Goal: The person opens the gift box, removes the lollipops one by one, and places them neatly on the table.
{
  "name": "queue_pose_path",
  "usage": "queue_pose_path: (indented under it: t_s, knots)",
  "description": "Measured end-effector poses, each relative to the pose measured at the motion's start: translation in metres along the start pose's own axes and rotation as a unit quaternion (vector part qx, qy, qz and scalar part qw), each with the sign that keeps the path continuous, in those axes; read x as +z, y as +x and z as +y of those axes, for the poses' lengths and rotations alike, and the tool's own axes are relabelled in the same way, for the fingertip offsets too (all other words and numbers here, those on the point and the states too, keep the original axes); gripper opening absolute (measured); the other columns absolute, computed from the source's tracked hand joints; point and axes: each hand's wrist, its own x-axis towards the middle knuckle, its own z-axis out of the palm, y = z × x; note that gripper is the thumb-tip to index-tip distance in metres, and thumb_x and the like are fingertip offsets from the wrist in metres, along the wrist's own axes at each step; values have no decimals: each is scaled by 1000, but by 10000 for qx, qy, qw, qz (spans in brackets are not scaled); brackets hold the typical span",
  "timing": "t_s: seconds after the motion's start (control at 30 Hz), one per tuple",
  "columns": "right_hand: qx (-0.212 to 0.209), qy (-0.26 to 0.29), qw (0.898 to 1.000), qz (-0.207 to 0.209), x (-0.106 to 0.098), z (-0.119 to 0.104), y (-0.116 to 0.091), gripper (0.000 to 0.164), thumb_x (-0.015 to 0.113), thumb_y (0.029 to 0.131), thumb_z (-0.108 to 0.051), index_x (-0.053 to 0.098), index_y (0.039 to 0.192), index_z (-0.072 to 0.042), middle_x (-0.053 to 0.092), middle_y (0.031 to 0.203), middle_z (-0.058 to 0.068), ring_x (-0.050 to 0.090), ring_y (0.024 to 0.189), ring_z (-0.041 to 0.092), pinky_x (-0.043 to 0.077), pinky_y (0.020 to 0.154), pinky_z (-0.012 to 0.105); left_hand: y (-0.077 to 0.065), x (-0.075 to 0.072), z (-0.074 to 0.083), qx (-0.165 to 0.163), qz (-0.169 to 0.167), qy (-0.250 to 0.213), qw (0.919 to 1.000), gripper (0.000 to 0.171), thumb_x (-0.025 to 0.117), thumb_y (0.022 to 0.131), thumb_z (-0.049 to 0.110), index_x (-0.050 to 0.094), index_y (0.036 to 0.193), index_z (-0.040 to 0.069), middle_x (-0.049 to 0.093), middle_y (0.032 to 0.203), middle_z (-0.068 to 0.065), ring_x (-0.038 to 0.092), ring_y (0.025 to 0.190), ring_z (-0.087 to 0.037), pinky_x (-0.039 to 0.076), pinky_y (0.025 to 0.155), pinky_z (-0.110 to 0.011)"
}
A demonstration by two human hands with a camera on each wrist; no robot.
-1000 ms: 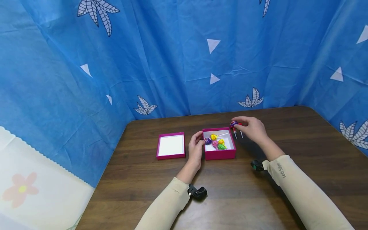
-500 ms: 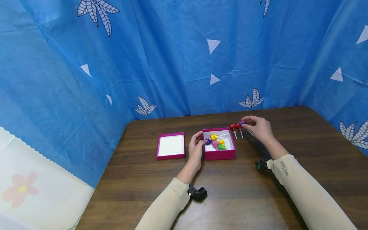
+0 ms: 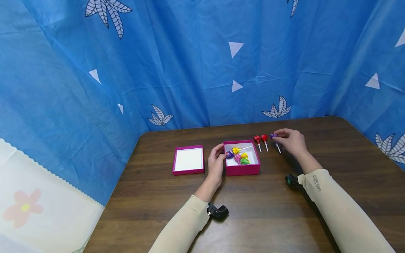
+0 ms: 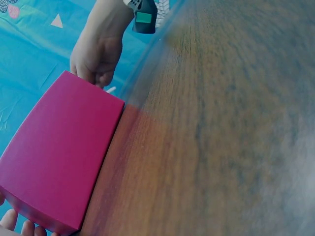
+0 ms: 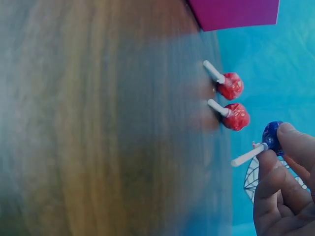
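My right hand (image 3: 291, 141) pinches a purple-wrapped lollipop (image 5: 271, 137) by its head between thumb and fingers. Its white stick points down toward the table. To the left of it, two red lollipops (image 3: 264, 137) lie side by side on the wood. At the left wall of an open magenta box (image 3: 243, 170), my left hand (image 3: 216, 165) holds the side, thumb at the rim. Inside the box are a purple lollipop (image 3: 229, 154), a pink one (image 3: 237, 159), a green one (image 3: 245, 161) and yellow ones (image 3: 236, 150).
The box's lid (image 3: 188, 160) lies left of my left hand, white inside facing up. All of this stands on a dark wooden table (image 3: 152, 211). Behind the table's far edge hangs a blue curtain (image 3: 196, 70).
My right hand has moved right along the row with the purple lollipop, past the two red ones, which now show fully. The left hand has stayed at the box.
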Motion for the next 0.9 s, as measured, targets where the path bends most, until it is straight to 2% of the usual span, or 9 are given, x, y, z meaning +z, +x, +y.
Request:
queue_pose_path:
  t_s: [0.2,0.5,0.9]
  knots:
    - [326,157,9992,-153,2,5,6,43,68,94,-33,65,126,-4,67,119,26,65,84,29,54,62,19,0,0,-1,0,6,-53,10000,43,51,94,9,58,135,17,55,143,-5,50,134,-24,42,114,-43]
    - [446,101,9987,-236,10,7,15,40,67,95,-27,64,124,0,66,116,28,65,68,20,54,60,21,1,1,0,42,16,-21,10000,43,50,94,9,58,136,17,55,143,-6,50,134,-25,42,114,-44]
    - [566,6,9980,-276,17,15,18,38,66,96,-25,65,123,2,65,116,28,62,61,14,49,57,20,-1,1,-2,62,-36,50,10000,43,52,94,10,57,136,18,54,144,-4,49,134,-24,43,113,-43]
